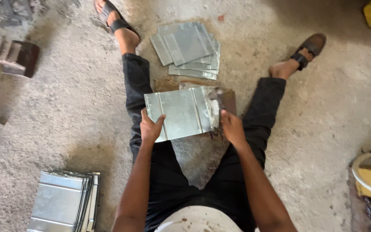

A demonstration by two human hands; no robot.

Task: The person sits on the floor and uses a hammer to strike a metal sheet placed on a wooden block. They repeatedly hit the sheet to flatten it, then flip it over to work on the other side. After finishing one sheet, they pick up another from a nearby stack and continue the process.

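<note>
1. Concrete floor (65, 111): person seated, legs spread.
2. Ribbed metal sheet (179, 112) held above lap; judged thin, stiff, sharp-edged; best gripped at side edges.
3. Left hand (150, 128), right hand (231, 127): fingers closed on opposite edges.

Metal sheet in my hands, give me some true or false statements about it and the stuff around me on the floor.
1. Both hands hold the metal sheet. True: left hand grips its lower left edge, right hand its right side.
2. A stack of sheets lies between the feet. True.
3. The person is barefoot. False: both feet wear sandals.
4. No sheets lie near the left arm. False: a second stack sits on the floor there.
</note>
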